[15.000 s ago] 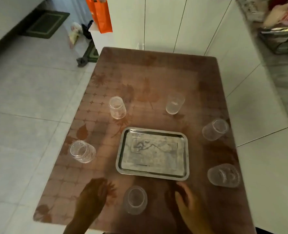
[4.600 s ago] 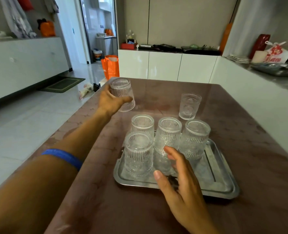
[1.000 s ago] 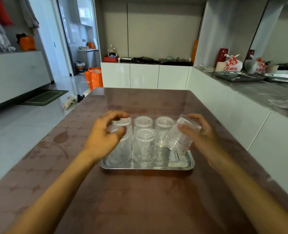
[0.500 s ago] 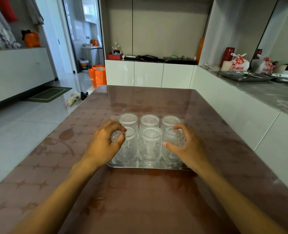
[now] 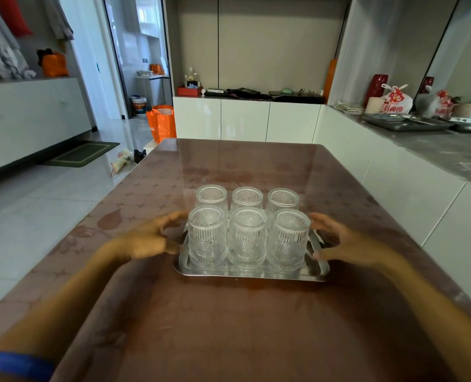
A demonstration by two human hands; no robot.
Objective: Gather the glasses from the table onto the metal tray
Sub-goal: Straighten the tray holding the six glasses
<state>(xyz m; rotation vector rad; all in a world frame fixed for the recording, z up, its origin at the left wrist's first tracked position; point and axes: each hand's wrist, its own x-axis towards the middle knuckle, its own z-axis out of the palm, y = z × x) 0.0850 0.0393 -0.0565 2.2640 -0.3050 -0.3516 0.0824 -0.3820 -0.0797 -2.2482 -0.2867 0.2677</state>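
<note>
Several clear ribbed glasses (image 5: 246, 238) stand upright in two rows on the metal tray (image 5: 252, 274) in the middle of the brown table (image 5: 229, 326). My left hand (image 5: 149, 238) hovers just off the tray's left edge, fingers spread, holding nothing. At the tray's right edge my right hand (image 5: 342, 241) is also open and empty, close to the front right glass (image 5: 289, 239) without gripping it.
White cabinets (image 5: 394, 183) run along the table's right side, with a grey counter carrying another tray (image 5: 405, 124) and bags. An orange bag (image 5: 161, 122) stands on the floor beyond the table's far left corner. A blue band circles my left forearm (image 5: 13, 363).
Both hands have let go of the front outer glasses and drawn apart to the tray's sides. All glasses now stand on the tray.
</note>
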